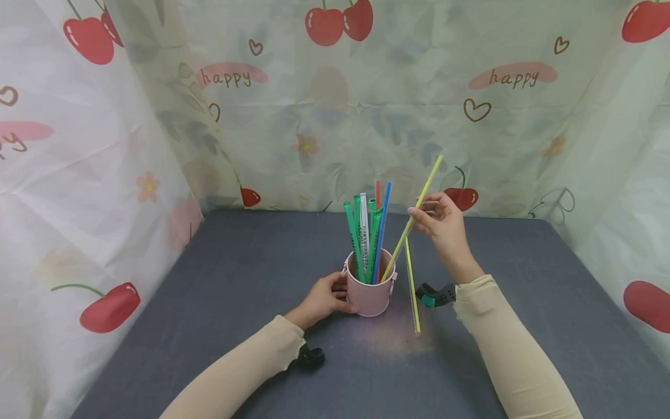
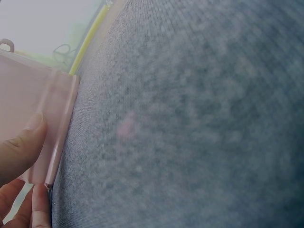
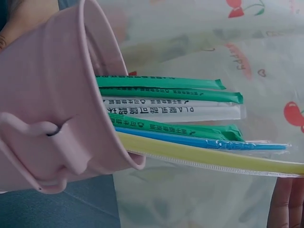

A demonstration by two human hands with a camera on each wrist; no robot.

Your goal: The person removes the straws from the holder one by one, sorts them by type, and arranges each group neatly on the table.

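A small pink bucket [image 1: 368, 299] stands upright on the dark table, holding green-wrapped straws [image 1: 352, 233], a white-wrapped straw [image 1: 364, 224], a blue straw [image 1: 384, 221] and a red one [image 1: 378, 192]. My left hand [image 1: 327, 297] grips the bucket low on its left side, the thumb [image 2: 23, 147] against the wall. Above and to the right, my right hand [image 1: 439, 221] pinches a yellow straw [image 1: 426, 185] in a clear wrapper between thumb and fingers. Its lower end is inside the bucket's rim, and the straw slants up to the right. The right wrist view shows only a few fingers [image 3: 287, 204].
A second yellow straw [image 1: 412, 285] lies on the table [image 1: 262, 244] just right of the bucket. Black wrist-worn devices [image 1: 437, 295] show beneath both forearms. Cherry-print curtains [image 1: 335, 116] enclose the table at the back and sides.
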